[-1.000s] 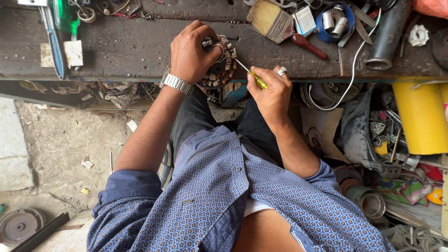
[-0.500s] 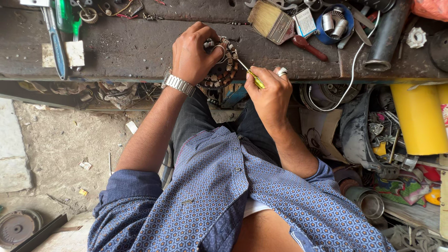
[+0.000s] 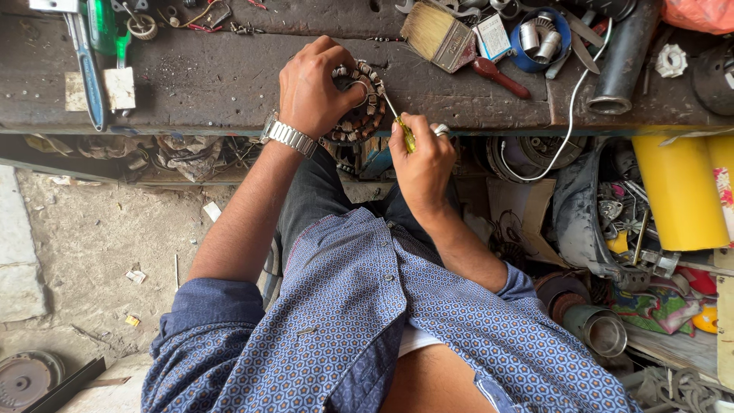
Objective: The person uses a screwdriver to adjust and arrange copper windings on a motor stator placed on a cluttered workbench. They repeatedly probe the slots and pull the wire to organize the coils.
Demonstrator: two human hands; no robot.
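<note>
The dark surface (image 3: 229,84) carried a ring of wound coils (image 3: 359,115) at its near edge. The left hand (image 3: 313,88) — wrist bent, fingers curled — gripped the ring from above. The right hand (image 3: 420,153) was closed around a yellow-handled screwdriver (image 3: 397,122), tip touching the coils.

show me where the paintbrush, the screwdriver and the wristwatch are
paintbrush (image 3: 437,34), head view, on its pale bristles.
screwdriver (image 3: 407,136), head view, on the yellow-green handle in the right hand.
wristwatch (image 3: 288,137), head view, on the metal band at the left wrist.
</note>
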